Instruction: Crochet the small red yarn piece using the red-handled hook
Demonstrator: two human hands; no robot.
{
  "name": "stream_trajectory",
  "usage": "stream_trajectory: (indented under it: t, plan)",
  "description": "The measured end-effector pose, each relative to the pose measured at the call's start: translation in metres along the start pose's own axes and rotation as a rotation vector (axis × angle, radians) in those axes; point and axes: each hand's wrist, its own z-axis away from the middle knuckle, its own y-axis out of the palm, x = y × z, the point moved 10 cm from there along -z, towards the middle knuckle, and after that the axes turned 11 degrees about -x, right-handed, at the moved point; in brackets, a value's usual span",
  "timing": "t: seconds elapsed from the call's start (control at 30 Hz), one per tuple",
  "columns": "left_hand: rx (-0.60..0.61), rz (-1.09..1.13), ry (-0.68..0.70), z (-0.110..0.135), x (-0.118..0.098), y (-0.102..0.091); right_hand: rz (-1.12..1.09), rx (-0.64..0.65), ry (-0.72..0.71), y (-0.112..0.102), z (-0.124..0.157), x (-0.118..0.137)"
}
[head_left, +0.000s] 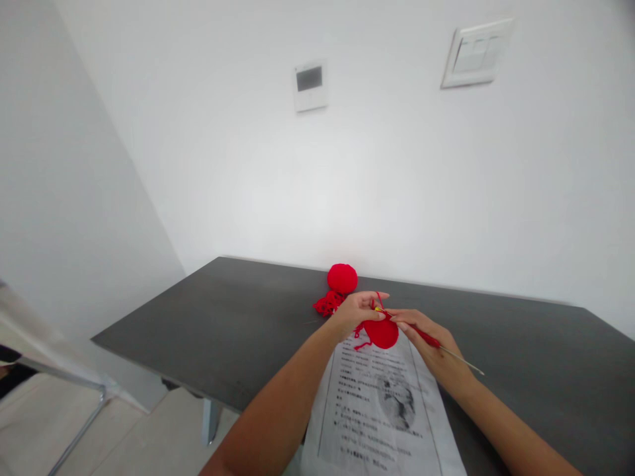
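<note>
A round piece of red crochet work (381, 333) hangs between my two hands above the table. My left hand (361, 309) pinches its upper left edge, and a strand of red yarn runs up over the raised fingers. In my right hand (427, 332) is a crochet hook (461, 360) with a red grip and a thin metal shaft slanting down to the right. The hook's tip meets the top edge of the work, beside a small yellow piece (380, 309). A loose red yarn tail dangles at the left of the work.
Behind my left hand a ball of red yarn (342, 278) sits near the wall, with a tangled red openwork bundle (327, 303) in front. A printed sheet (377, 410) lies under my hands on the dark table (198, 317). A metal-framed chair (82, 423) stands lower left.
</note>
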Motion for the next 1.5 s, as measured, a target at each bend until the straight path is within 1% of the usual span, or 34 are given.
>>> stream_trajectory:
  t: [0.1, 0.23, 0.37, 0.47, 0.6, 0.73, 0.83, 0.93, 1.0, 1.07, 1.13, 1.23, 1.37, 1.5]
  plan:
    - [-0.024, -0.001, 0.003, 0.000, 0.001, -0.001, 0.009, 0.018, -0.018, 0.002, 0.001, 0.002]
    - [-0.023, -0.008, 0.002, 0.000, 0.001, -0.001, 0.027, 0.040, -0.011, 0.004, 0.002, 0.002]
    - [-0.061, -0.074, 0.051, -0.002, 0.000, -0.004, 0.052, 0.043, 0.011, 0.004, 0.003, -0.001]
    - [-0.096, -0.151, 0.095, -0.004, 0.001, -0.006, 0.074, 0.038, 0.000, 0.004, 0.003, -0.001]
    - [-0.154, -0.298, 0.180, -0.005, -0.001, -0.007, 0.120, 0.022, -0.048, 0.004, 0.003, 0.001]
    - [-0.244, -0.422, 0.265, 0.001, -0.009, -0.008, 0.158, -0.011, -0.140, 0.007, 0.004, 0.009]
    - [-0.300, -0.448, 0.304, 0.006, -0.015, -0.007, 0.182, -0.014, -0.214, 0.012, 0.007, 0.013]
    - [-0.321, -0.398, 0.314, 0.009, -0.015, -0.006, 0.227, -0.022, -0.256, 0.018, 0.010, 0.014]
    - [-0.305, -0.301, 0.272, 0.007, -0.011, -0.004, 0.252, -0.034, -0.272, 0.019, 0.011, 0.015]
    - [-0.268, -0.167, 0.200, 0.004, -0.005, -0.001, 0.270, -0.051, -0.282, 0.020, 0.013, 0.016]
    - [-0.218, -0.038, 0.130, 0.002, 0.001, 0.003, 0.289, -0.075, -0.286, 0.019, 0.014, 0.018]
    - [-0.125, 0.095, 0.059, 0.001, 0.004, 0.010, 0.316, -0.116, -0.298, 0.016, 0.016, 0.020]
    - [-0.007, 0.189, -0.076, 0.003, 0.010, 0.014, 0.292, -0.100, -0.332, 0.015, 0.016, 0.026]
    - [0.120, 0.170, -0.199, 0.008, 0.012, 0.015, 0.239, -0.039, -0.340, 0.017, 0.013, 0.032]
